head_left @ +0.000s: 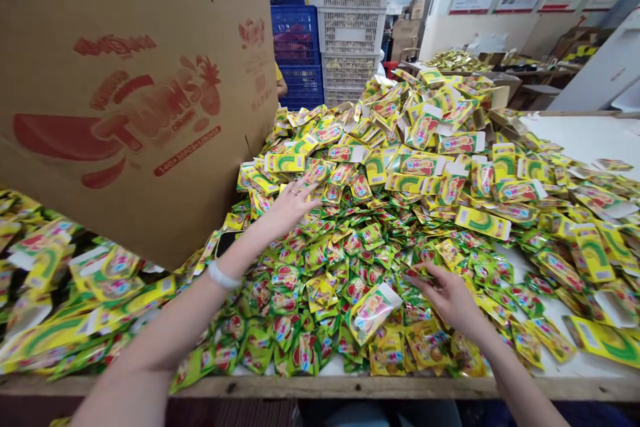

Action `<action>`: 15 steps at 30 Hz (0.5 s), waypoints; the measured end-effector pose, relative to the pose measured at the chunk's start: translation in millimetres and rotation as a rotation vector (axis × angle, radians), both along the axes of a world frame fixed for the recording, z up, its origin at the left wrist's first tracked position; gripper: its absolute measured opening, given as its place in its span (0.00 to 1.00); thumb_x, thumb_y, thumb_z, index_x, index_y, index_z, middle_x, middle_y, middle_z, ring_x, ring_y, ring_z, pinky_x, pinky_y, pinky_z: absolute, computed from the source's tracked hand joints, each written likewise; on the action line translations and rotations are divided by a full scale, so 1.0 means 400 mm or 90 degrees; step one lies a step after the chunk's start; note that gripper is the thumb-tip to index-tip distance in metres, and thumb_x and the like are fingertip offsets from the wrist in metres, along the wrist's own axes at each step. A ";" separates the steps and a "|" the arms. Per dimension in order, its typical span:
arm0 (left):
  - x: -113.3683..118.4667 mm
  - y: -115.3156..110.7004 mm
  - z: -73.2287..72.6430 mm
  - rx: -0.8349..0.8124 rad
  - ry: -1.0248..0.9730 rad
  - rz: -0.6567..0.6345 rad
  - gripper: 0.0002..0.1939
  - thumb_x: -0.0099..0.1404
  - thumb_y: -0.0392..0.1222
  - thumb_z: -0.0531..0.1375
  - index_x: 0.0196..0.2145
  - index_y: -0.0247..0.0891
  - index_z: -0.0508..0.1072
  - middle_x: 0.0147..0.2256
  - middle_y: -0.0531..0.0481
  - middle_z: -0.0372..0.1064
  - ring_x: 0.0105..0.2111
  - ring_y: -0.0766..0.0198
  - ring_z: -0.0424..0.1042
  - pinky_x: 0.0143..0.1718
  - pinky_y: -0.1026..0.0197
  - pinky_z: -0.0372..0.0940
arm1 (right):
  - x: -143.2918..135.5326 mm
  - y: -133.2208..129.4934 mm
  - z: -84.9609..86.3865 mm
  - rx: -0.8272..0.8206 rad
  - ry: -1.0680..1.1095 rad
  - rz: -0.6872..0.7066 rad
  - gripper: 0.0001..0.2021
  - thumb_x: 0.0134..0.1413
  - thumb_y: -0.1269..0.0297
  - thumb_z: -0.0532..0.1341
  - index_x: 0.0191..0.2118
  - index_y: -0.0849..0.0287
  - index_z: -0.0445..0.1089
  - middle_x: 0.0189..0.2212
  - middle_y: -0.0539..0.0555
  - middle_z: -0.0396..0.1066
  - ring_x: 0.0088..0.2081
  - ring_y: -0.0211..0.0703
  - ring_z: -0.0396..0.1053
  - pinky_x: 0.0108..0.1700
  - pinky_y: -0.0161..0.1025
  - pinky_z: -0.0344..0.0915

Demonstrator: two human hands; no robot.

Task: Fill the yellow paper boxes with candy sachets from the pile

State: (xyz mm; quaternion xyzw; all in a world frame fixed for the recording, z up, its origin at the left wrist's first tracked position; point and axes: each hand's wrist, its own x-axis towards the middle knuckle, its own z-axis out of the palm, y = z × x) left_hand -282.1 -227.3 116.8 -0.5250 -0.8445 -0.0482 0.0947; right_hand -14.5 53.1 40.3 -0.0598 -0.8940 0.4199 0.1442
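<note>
My left hand (299, 200), with a white band on the wrist, reaches over the heap with its fingers spread. Its fingertips are at a small yellow-and-green candy box (320, 170) and seem to grip nothing. Further right and lower, my right hand (447, 293) has its thumb and fingers drawn together among the candy packets (300, 257); what lies between them is too small to make out. A candy box (373, 313) with a white end flap lies tilted on the packets, left of my right hand. Yellow packets (387, 350) lie near the front edge.
A large printed cardboard carton (150, 80) stands tilted at the left, over more boxes. A high pile of candy boxes (420, 123) spreads across the white table (565, 137). The wooden table edge (400, 387) runs along the front. Stacked crates (353, 27) stand behind.
</note>
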 end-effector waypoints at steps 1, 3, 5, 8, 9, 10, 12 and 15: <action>-0.047 -0.012 -0.001 -0.066 0.031 -0.005 0.25 0.59 0.21 0.55 0.50 0.39 0.74 0.65 0.40 0.57 0.69 0.47 0.46 0.66 0.35 0.45 | 0.002 0.012 -0.009 -0.026 0.002 -0.013 0.17 0.59 0.49 0.60 0.39 0.58 0.75 0.32 0.56 0.78 0.30 0.45 0.72 0.32 0.38 0.66; -0.111 -0.026 -0.006 -0.152 0.074 -0.031 0.21 0.60 0.23 0.55 0.47 0.38 0.75 0.65 0.39 0.57 0.69 0.49 0.46 0.67 0.38 0.45 | 0.008 0.027 -0.022 -0.092 -0.005 -0.040 0.19 0.57 0.47 0.62 0.42 0.58 0.75 0.35 0.56 0.78 0.32 0.46 0.73 0.33 0.38 0.68; -0.139 -0.030 -0.001 -0.177 0.107 -0.055 0.19 0.60 0.24 0.57 0.46 0.37 0.75 0.65 0.36 0.56 0.69 0.49 0.46 0.67 0.38 0.44 | 0.016 0.035 -0.025 -0.162 -0.026 -0.072 0.22 0.55 0.45 0.62 0.44 0.59 0.75 0.32 0.55 0.78 0.28 0.45 0.72 0.29 0.38 0.67; -0.141 -0.033 0.038 -0.133 0.111 -0.059 0.17 0.55 0.28 0.61 0.44 0.35 0.73 0.63 0.33 0.59 0.67 0.44 0.51 0.67 0.39 0.43 | 0.024 0.045 -0.014 -0.236 -0.024 -0.113 0.23 0.51 0.44 0.65 0.44 0.59 0.76 0.31 0.54 0.78 0.25 0.43 0.70 0.27 0.39 0.66; -0.134 -0.036 0.054 -0.106 0.085 -0.045 0.16 0.55 0.30 0.62 0.43 0.35 0.73 0.60 0.34 0.63 0.65 0.44 0.55 0.66 0.39 0.46 | 0.024 0.050 -0.009 -0.252 -0.006 -0.118 0.22 0.50 0.45 0.66 0.42 0.59 0.76 0.32 0.55 0.79 0.27 0.45 0.72 0.30 0.40 0.68; -0.122 -0.039 0.069 -0.071 0.042 -0.020 0.15 0.56 0.33 0.62 0.42 0.36 0.71 0.57 0.36 0.67 0.61 0.45 0.61 0.64 0.41 0.51 | 0.023 0.057 -0.003 -0.267 0.011 -0.120 0.21 0.48 0.45 0.67 0.41 0.59 0.77 0.34 0.55 0.79 0.31 0.47 0.74 0.34 0.41 0.70; -0.082 -0.040 0.083 0.053 -0.084 0.052 0.14 0.60 0.39 0.59 0.44 0.38 0.68 0.48 0.41 0.71 0.52 0.49 0.69 0.57 0.45 0.60 | 0.018 0.069 0.008 -0.289 0.028 -0.113 0.20 0.47 0.46 0.68 0.39 0.58 0.77 0.36 0.57 0.80 0.38 0.52 0.76 0.41 0.44 0.71; 0.023 -0.014 0.057 0.312 -0.368 0.099 0.22 0.64 0.45 0.56 0.54 0.39 0.57 0.40 0.47 0.72 0.42 0.56 0.74 0.46 0.52 0.67 | 0.007 0.066 0.040 -0.302 0.055 -0.138 0.20 0.44 0.47 0.70 0.37 0.58 0.77 0.36 0.57 0.79 0.38 0.51 0.76 0.39 0.43 0.72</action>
